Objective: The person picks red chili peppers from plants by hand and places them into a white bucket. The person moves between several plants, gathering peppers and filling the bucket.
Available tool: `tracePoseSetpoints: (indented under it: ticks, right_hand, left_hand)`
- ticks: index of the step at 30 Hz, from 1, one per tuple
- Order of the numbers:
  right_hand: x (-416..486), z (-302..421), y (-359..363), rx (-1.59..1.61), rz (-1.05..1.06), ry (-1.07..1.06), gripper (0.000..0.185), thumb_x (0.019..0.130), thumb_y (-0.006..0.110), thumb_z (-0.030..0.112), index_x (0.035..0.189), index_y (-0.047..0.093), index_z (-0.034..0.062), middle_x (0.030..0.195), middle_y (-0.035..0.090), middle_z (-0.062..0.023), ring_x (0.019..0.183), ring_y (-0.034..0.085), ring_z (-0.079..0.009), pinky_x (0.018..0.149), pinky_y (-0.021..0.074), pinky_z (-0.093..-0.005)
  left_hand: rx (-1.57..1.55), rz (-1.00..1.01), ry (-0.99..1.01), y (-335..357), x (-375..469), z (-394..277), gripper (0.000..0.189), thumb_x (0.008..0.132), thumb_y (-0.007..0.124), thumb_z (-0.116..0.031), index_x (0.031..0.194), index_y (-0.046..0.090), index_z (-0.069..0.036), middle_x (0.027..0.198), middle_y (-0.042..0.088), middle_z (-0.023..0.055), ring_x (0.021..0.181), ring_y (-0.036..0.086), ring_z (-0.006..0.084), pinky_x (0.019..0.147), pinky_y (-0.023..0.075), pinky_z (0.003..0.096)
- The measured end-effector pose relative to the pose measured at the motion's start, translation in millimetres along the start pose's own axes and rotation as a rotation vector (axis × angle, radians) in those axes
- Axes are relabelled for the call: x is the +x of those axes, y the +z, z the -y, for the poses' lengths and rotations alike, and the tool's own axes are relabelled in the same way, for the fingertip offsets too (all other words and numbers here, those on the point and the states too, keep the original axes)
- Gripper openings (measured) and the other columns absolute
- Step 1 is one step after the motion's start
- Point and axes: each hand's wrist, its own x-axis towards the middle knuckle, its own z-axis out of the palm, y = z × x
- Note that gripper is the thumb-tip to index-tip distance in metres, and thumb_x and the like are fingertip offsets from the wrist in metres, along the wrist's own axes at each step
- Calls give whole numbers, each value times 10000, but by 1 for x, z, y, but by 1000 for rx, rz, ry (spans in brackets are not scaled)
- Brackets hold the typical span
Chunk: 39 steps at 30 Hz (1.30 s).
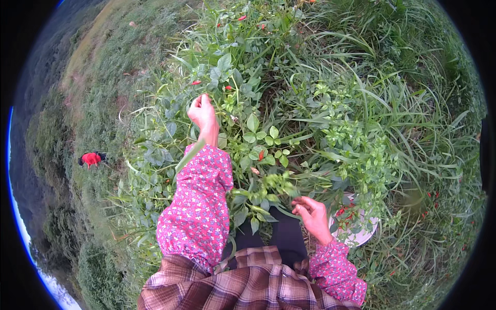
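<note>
My left hand (pixel 202 113) reaches into a chili pepper plant (pixel 252 123) with its fingers curled together. Whether something is between its fingertips cannot be made out. Just above it hangs a red chili pepper (pixel 196 82), and a second red chili (pixel 228 88) is to its right. Lower down, my right hand (pixel 312 215) has thumb and fingers bent close together at the edge of a blurred green sprig (pixel 277 186). I cannot tell if it grips the sprig. Beside my right wrist is a white container (pixel 362 234) with red chilies (pixel 343 211), partly covered by leaves.
Long grass (pixel 418 131) grows thickly on the right, and red chilies (pixel 433 199) show among it. More red chilies (pixel 242 18) are on the plants ahead. A person in red (pixel 92 158) is farther off on the left slope. My dark-trousered legs (pixel 288 238) stand against the foliage.
</note>
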Motion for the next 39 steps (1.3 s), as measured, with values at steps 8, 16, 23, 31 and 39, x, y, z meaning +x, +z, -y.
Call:
tracePoseSetpoints:
  ticks: [8,16,23,31,39]
  right_hand:
    - [62,55,-20,-49,23,-130,152,825,505,-15,934,600,-62,804,631,-86,629,583,-99,571,477,-224]
    - [107,126,21,-34,42,-339,145,822,510,-27,928,597,-74,799,627,-93,619,587,-109,564,477,-226]
    - [125,110,-14,65,-229,-281,129,824,537,-7,914,624,-37,741,630,-47,552,515,-50,490,417,-180]
    - [95,95,-27,100,-284,-172,138,822,600,62,930,627,-21,727,620,-39,547,498,-52,500,401,-186]
    - [85,94,-30,-85,147,-68,258,797,656,226,896,629,-11,775,600,-14,664,524,-80,581,416,-235]
  left_hand:
    - [577,257,69,17,-7,8,339,795,588,-113,1106,569,22,760,667,97,502,574,120,514,464,262]
    - [402,636,-419,56,-22,-7,334,804,644,-200,1038,595,33,813,643,66,644,565,93,497,407,257]
    - [202,970,-427,20,-136,-38,117,812,622,-108,829,626,8,663,621,17,568,506,33,533,386,182]
    - [165,1054,-307,-6,-192,-32,90,812,620,-81,827,617,7,684,612,15,593,518,36,522,391,182]
    - [302,1150,-78,-26,-205,-35,92,774,647,-72,806,632,13,656,568,-1,561,453,59,511,368,228]
